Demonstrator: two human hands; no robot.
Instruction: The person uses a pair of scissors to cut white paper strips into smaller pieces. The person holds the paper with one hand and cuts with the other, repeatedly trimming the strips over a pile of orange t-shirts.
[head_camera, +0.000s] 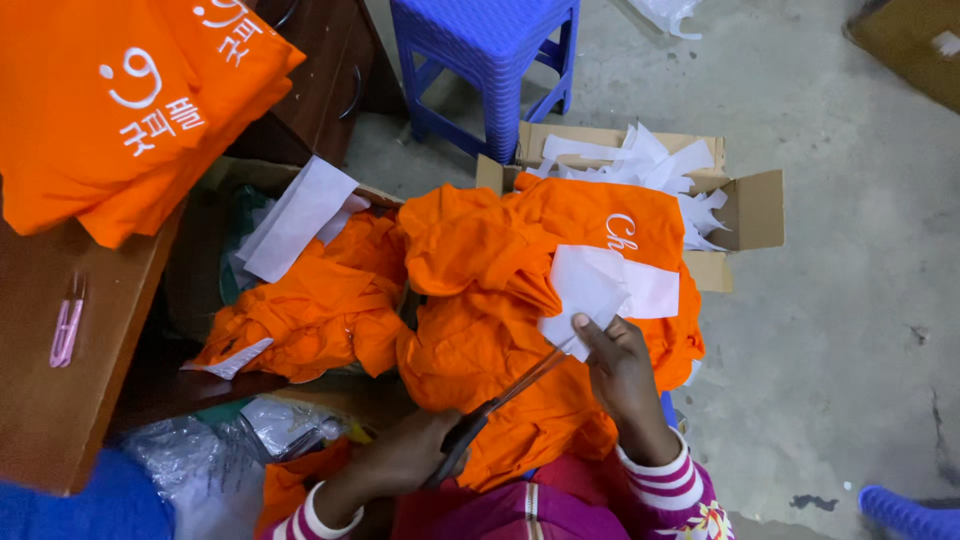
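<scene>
My left hand (405, 460) grips the dark handles of a pair of scissors (505, 392), whose blades point up and right toward a white backing sheet (600, 285). My right hand (620, 370) pinches the lower edge of that white sheet, which lies on an orange garment (500, 300) heaped on my lap. The scissor tips reach the sheet's bottom corner by my right thumb. Both wrists show pink and white striped cuffs.
A second orange heap (310, 310) with white sheets lies to the left. A cardboard box (750, 210) of white scraps stands behind, with a blue plastic stool (490, 50) beyond it. A wooden table (60, 400) at left bears folded orange shirts (120, 100) and pink snips (67, 325).
</scene>
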